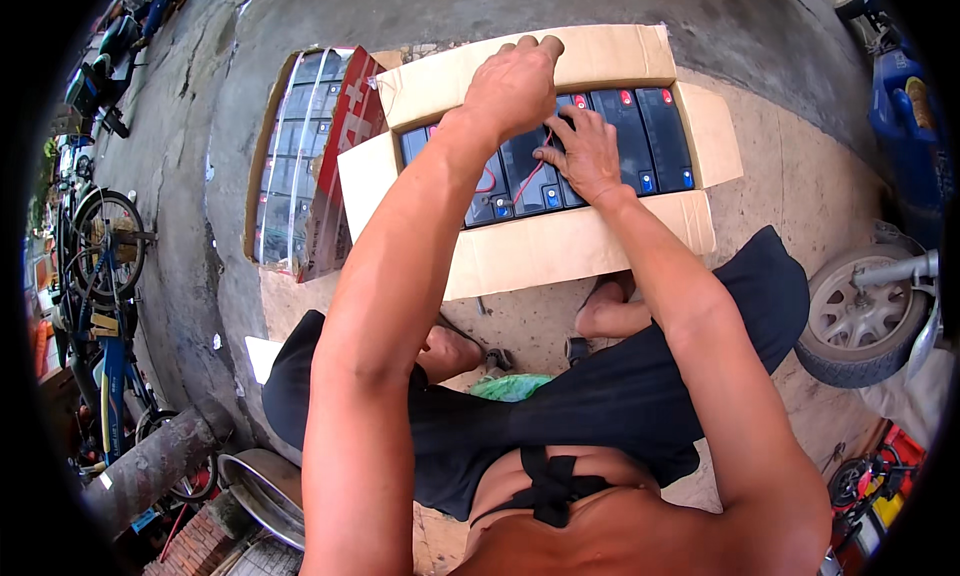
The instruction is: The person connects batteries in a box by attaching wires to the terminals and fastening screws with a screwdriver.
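Note:
An open cardboard box [570,256] holds a row of black batteries [620,141] with red and blue terminals. My left hand [515,81] is raised over the far side of the box, in front of its far flap. Its fingers are curled, and whatever they hold is hidden beneath the hand. Lower down, over the batteries, my right hand [588,154] has its thumb and forefinger together at a thin red wire [528,181]. The wire runs down across a battery toward its near end. My left forearm covers the left part of the box.
A second carton [345,166] with a red side stands to the left, packed with grey-black blocks under clear straps. At right lies a wheel with a tyre [860,316]; a blue container [905,106] stands beyond it. Bicycles [105,246] line the left, and a metal basin [265,491] sits near my left.

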### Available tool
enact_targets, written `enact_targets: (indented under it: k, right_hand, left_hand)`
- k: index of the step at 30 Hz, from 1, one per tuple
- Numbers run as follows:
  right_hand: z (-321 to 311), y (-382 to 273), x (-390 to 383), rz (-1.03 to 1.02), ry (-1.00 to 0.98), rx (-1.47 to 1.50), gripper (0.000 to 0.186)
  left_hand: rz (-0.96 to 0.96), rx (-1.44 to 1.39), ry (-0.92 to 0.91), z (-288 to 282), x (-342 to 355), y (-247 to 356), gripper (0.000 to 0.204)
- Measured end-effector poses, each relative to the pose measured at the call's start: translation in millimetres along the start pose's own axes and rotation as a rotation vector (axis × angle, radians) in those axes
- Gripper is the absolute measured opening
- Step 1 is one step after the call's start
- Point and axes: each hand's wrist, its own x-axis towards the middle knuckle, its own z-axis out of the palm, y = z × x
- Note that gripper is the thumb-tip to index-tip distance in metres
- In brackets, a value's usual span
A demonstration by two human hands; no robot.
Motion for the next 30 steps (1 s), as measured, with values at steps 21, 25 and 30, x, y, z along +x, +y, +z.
enact_targets:
  k: [21,25,30]
  right_hand:
    - [9.2,1.6,-1.3,0.058,0.113,0.075,0.056]
    - [9.8,-1.7,-2.6,0.057,0.110,0.098,0.056]
    - [4.9,1.3,-5.9,0.115,0.063,0.112,0.056]
  left_hand:
    - [-0.095,0.037,0.005,-10.4,0.4,6.2,0.020]
    - [-0.047,0.042,0.059,-2.8,-3.4,-3.0,0.018]
    - [-0.225,0.091,-0.089,-10.6,0.4,9.8,0.018]
